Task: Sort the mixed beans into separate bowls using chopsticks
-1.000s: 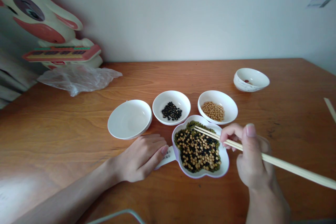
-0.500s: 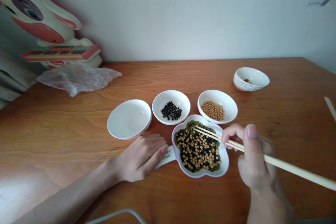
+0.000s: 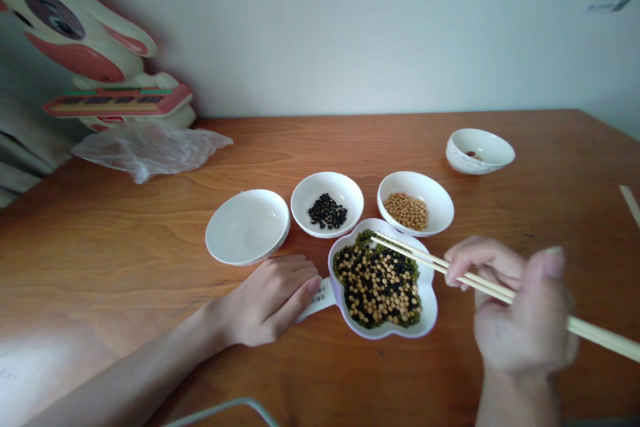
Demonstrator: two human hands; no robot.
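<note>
My right hand (image 3: 520, 310) is closed round a pair of wooden chopsticks (image 3: 430, 258), whose tips hover over the far side of a white flower-shaped dish (image 3: 430, 320). That dish holds mixed black, yellow and green beans (image 3: 377, 280). My left hand (image 3: 270, 297) rests on the table with fingers curled, its thumb pressing on the dish's handle (image 3: 317, 299). Behind the dish stand three white bowls: an empty one (image 3: 247, 225), one with black beans (image 3: 327, 203) and one with yellow beans (image 3: 415, 202).
A further small white bowl (image 3: 479, 150) sits at the back right of the wooden table (image 3: 100, 247). A crumpled clear plastic bag (image 3: 147, 147) and a cartoon figure toy (image 3: 85, 47) are at the back left. A wooden stick (image 3: 630, 203) lies at the right edge.
My right hand has drawn back to the right and slightly down, blurred by motion; the chopstick tips stay over the dish's far side. My left hand has not moved.
</note>
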